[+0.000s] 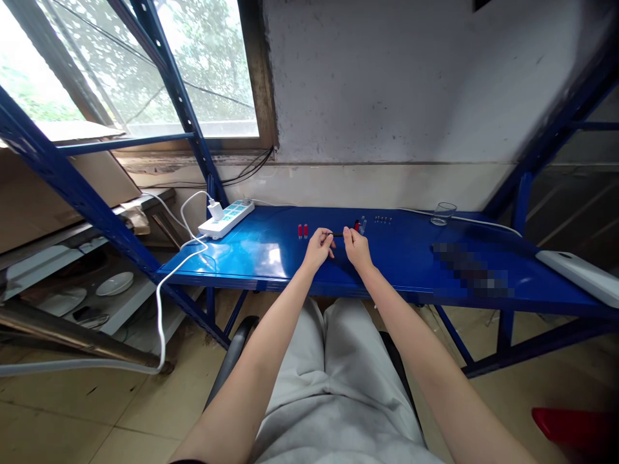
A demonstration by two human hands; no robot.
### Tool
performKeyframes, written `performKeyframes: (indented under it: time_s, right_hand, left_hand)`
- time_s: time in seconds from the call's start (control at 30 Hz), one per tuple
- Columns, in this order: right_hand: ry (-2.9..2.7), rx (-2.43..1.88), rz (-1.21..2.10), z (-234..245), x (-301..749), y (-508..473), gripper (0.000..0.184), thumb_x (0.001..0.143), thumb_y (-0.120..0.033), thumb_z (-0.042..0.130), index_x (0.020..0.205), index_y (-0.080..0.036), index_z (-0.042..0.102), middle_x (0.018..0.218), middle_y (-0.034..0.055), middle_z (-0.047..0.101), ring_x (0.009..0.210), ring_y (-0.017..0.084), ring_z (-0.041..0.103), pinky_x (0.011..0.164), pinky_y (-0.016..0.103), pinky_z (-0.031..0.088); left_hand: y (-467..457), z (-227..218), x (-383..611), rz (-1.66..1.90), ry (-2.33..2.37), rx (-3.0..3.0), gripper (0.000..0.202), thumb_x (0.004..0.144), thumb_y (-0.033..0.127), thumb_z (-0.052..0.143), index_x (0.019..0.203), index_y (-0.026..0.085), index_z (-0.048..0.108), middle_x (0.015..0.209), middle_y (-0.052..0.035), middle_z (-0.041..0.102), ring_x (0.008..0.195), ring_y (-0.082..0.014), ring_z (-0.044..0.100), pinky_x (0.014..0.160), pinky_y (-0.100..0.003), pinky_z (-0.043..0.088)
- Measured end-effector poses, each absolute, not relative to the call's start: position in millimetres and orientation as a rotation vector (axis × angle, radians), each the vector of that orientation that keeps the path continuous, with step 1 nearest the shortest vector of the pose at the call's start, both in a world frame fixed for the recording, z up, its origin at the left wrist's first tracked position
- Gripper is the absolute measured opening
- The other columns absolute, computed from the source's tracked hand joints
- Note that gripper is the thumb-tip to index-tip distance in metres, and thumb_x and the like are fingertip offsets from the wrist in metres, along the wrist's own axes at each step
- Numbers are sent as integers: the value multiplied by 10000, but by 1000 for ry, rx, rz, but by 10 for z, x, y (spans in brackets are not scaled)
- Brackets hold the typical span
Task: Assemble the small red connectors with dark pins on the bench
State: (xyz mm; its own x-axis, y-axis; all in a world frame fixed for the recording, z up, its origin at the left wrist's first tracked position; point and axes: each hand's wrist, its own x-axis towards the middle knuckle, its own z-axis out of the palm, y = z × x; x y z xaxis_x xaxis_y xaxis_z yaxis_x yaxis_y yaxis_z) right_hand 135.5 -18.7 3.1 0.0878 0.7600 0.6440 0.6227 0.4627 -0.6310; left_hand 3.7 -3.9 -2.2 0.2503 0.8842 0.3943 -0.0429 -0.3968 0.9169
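My left hand (319,248) and my right hand (356,249) are close together above the blue table, fingers pinched. A short thin black rod (338,234) spans the gap between them, with one end in each hand. Just left of my left hand, two small red cylinders (302,231) stand side by side on the table. Past my right hand are a small red and black piece (356,225), partly hidden by the fingers, and clear bluish pieces (363,224). Several tiny pale parts (383,220) lie in rows farther right.
The blue table (232,261) runs along the wall. A white power strip (226,219) with a plug and cable lies at its left end. To the right are a glass cup (443,214), a blurred dark object (469,267) and a white flat device (578,274).
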Motion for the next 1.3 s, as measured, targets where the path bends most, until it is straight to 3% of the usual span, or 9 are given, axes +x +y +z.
performKeyframes:
  time_s: [0.27, 0.5, 0.8, 1.3]
  right_hand:
    - [-1614, -1222, 170, 41, 1312, -207, 435, 894, -504, 232, 590, -218, 352, 521, -2, 413, 479, 125, 393, 506, 265, 265]
    - [-1618, -1202, 178, 15, 1308, -201, 408, 897, -494, 240, 615, -220, 350, 531, -9, 412, 477, 124, 396, 505, 260, 274]
    - [-1589, -1206, 213, -26, 1345, -183, 398, 888, -523, 237, 651, -225, 354, 538, -22, 397, 488, 127, 406, 523, 250, 292]
    - [-1642, -1191, 299, -48, 1351, -161, 304, 879, -475, 304, 791, -214, 434, 606, -20, 458, 526, 125, 438, 523, 238, 308]
  left_hand:
    - [-22, -45, 47, 1298, 778, 1590, 162, 867, 349, 398, 882, 189, 413, 587, 59, 486, 371, -41, 471, 369, -145, 342]
    - [-46, -23, 33, 1359, 836, 1541, 262, 881, 397, 346, 767, 175, 424, 561, 46, 487, 362, -39, 460, 363, -146, 329]
    - [-41, -38, 21, 1334, 819, 1593, 256, 817, 404, 474, 928, 173, 478, 592, 47, 522, 354, -38, 463, 362, -153, 331]
    - [-34, -29, -3, 1386, 804, 1526, 226, 826, 355, 473, 957, 173, 457, 648, 33, 546, 377, -37, 483, 359, -149, 316]
